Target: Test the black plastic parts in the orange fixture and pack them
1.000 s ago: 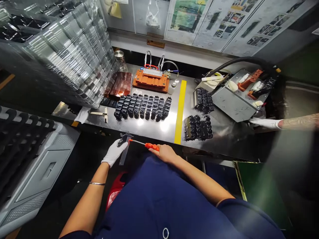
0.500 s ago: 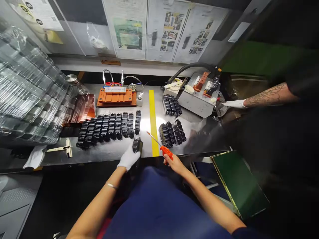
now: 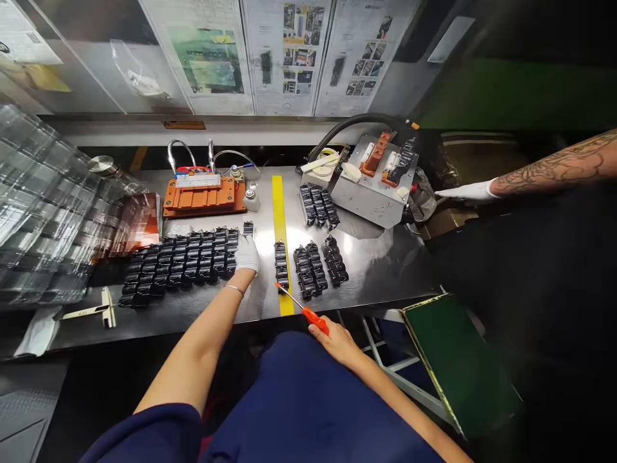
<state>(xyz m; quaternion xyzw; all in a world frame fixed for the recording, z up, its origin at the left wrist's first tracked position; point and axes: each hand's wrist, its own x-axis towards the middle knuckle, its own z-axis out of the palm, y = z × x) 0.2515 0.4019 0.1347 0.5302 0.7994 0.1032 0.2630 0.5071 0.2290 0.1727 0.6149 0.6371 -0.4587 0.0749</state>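
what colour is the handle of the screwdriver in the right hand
Its handle is bright orange, clearest in the head view.

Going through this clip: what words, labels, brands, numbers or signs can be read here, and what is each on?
Nothing can be read with certainty.
Printed sheets behind the bench: text too small.
White label on the orange fixture: too small.
Small brown plate: too blurred.

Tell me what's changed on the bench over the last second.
The left grip appears to have let go of the black block, now lying on the yellow stripe, and moved forward to the end of the block rows. The right grip still holds the orange-handled screwdriver. The rows look unchanged.
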